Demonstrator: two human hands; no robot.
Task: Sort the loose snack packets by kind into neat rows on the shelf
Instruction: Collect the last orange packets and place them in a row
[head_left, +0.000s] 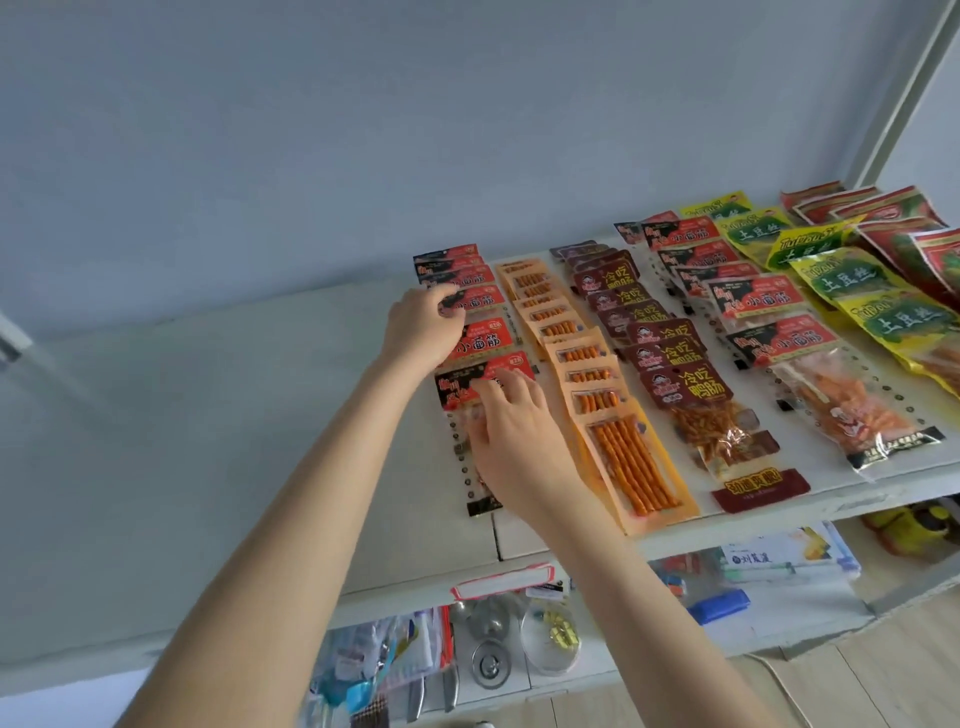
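Right grip (511, 431): fingers spread flat on nearest red gluten packet (483, 382), nothing clasped. Left grip (428, 322): pinching a farther packet (475, 301) in that row. We judge its long axis runs shelf-front (395, 545) to back.

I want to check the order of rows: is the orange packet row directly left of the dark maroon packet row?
Yes, the orange packet row lies immediately left of the dark maroon packet row.
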